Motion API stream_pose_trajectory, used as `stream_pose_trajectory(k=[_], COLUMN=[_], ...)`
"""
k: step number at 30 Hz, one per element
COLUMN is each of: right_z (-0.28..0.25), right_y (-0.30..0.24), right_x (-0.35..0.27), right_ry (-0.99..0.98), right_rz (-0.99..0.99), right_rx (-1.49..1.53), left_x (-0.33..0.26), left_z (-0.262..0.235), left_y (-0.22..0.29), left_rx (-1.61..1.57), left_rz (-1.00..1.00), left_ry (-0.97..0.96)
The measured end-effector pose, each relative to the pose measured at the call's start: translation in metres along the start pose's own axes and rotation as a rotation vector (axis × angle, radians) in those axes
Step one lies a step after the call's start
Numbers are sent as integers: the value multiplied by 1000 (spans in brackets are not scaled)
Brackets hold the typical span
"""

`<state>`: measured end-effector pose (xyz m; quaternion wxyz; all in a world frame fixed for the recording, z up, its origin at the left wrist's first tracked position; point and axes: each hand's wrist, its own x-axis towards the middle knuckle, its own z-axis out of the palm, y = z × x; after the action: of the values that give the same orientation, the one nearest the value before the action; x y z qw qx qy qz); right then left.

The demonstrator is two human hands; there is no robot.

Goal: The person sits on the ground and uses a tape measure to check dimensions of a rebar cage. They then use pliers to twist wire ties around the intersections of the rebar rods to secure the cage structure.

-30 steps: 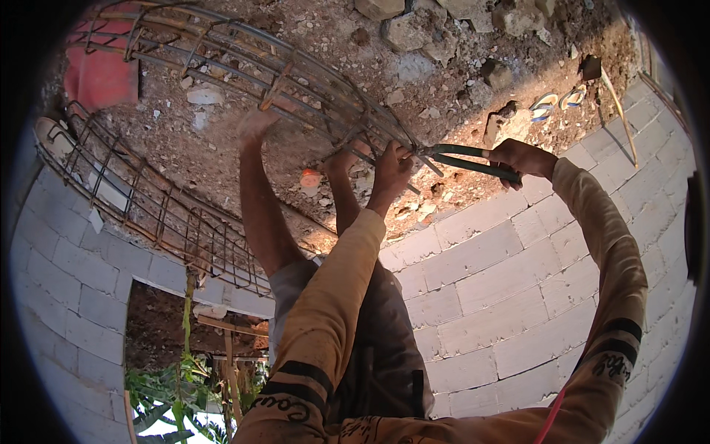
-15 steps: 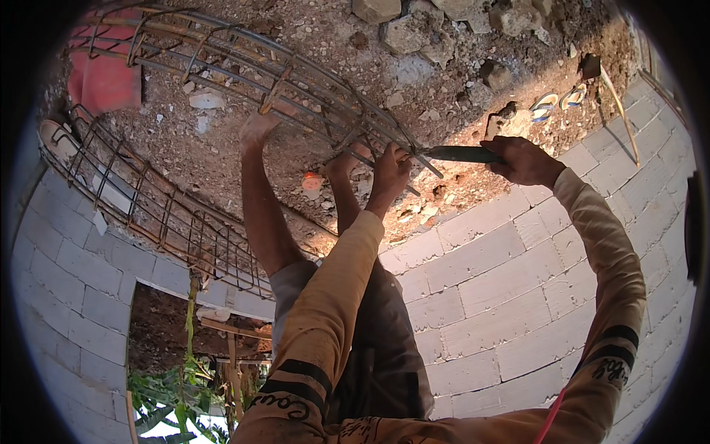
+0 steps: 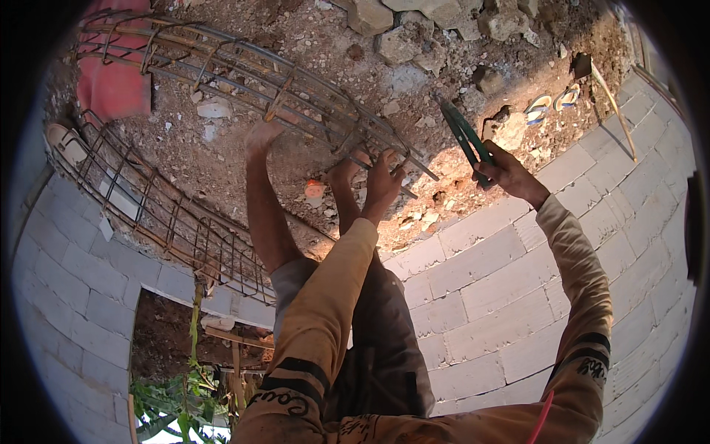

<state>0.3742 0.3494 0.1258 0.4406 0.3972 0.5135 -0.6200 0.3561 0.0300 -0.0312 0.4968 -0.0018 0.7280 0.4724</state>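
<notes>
A long rusty rebar cage [image 3: 244, 70] lies on the stony dirt and runs from the upper left toward the middle. My left hand [image 3: 382, 180] grips the bars at its near end. My right hand [image 3: 512, 175] is off to the right, apart from the cage, and holds green-handled pincers [image 3: 462, 135] with the long handles pointing up and left. My bare legs and feet [image 3: 260, 148] stand beside the cage end.
A second rebar cage [image 3: 159, 222] lies along the grey block wall [image 3: 488, 288] at the left. Rocks [image 3: 414, 29] are piled at the top, a red cloth [image 3: 111, 85] at upper left, a pair of sandals [image 3: 552, 103] at upper right. A small orange object [image 3: 314, 189] sits near my feet.
My right hand has drawn the pincers away from the cage end, to the right, and swung them upward. My left hand stays on the cage.
</notes>
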Motion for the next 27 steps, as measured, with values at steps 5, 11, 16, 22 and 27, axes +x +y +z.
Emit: stream_pose_trajectory(k=[5,11,16,22,27], right_z=[22,77,90,106,136], right_y=[-39,-125,-145,-166,-190], right_x=[12,14,47,82,66], right_ry=[134,145,299,481,736], right_rz=[-217,-328,-302,-249,-458], right_rx=[88,236,-226,-653,-867], left_x=[-38,-70,-102,-107,-84], left_z=[-38,-82,-139,-194,-209], left_y=[68,51,68,94,150], left_rx=[240,-51,121,232,-5], left_rz=[9,150,-107,-172,-29], left_ry=[53,3,-22,-22,-44])
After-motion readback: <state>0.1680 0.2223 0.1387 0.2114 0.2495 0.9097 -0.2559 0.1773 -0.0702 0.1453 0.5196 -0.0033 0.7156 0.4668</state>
